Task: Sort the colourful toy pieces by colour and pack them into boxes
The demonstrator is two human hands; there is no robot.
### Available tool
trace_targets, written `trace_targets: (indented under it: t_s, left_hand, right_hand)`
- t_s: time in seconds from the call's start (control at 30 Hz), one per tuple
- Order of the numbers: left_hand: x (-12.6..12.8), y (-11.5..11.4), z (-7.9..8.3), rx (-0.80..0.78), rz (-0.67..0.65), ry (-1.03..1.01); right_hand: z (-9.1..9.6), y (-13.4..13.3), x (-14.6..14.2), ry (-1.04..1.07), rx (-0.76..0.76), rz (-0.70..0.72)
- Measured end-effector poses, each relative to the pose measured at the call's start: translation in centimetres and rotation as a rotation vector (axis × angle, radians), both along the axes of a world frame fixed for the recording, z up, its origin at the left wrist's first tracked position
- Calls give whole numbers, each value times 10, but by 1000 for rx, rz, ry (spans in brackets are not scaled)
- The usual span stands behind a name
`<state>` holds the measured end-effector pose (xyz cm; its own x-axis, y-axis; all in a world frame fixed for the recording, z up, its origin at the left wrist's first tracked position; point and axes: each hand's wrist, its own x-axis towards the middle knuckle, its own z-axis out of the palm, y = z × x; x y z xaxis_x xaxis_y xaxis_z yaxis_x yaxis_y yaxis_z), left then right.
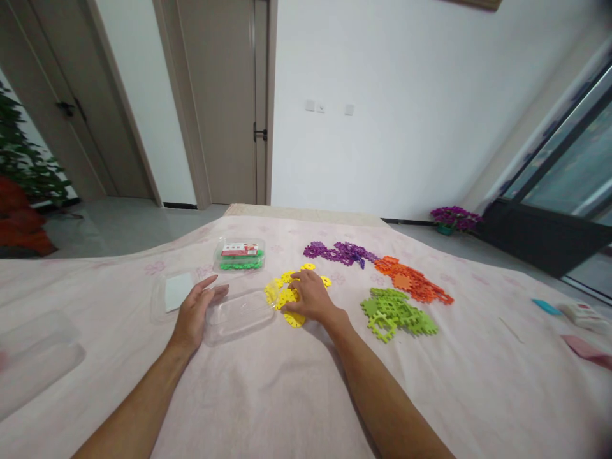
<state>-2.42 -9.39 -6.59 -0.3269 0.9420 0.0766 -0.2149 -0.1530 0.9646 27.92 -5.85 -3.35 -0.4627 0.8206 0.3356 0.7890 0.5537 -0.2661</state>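
My left hand (195,310) rests on the left end of an empty clear plastic box (241,314), fingers stretched along its rim. My right hand (310,298) lies over a small pile of yellow plastic pieces (285,296) just right of that box, fingers curled down onto them. Whether any piece is gripped is hidden under the fingers. All of this lies on a pale pink cloth (287,395) with a faint flower print.
A clear lid with a white card (176,292) lies left of the box. A closed box of green pieces (240,255) sits behind. Purple (339,252), orange (414,282) and lime green (396,312) piles lie to the right. Another clear container (36,357) sits far left.
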Motion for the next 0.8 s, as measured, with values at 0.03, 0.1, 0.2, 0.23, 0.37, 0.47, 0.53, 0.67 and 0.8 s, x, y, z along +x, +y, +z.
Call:
trace_targets:
  t_s: [0.03, 0.1, 0.2, 0.23, 0.37, 0.47, 0.53, 0.67, 0.8]
  left_hand:
    - [0, 0, 0, -3, -2, 1]
    - [-1, 0, -1, -2, -3, 4]
    - [0, 0, 0, 5, -6, 11]
    - [0, 0, 1, 5, -9, 16]
    - [3, -3, 4, 4, -38, 60]
    - [6, -7, 7, 0, -78, 103]
    - [8, -8, 9, -3, -97, 109]
    - [7, -6, 5, 3, -76, 70]
    - [3, -2, -1, 24, 4, 35]
  right_hand:
    - [0, 1, 0, 18, 10, 2]
    - [0, 3, 2, 80, 10, -26]
    - [3, 5, 6, 206, -24, -154]
    - [4, 6, 6, 262, -40, -199]
    - [8, 7, -1, 641, -131, -268]
    - [13, 4, -18, 916, -257, -185]
    - [17, 1, -31, 976, -337, -105]
    - [20, -2, -41, 900, -263, -166]
    - [12, -3, -32, 496, -57, -306]
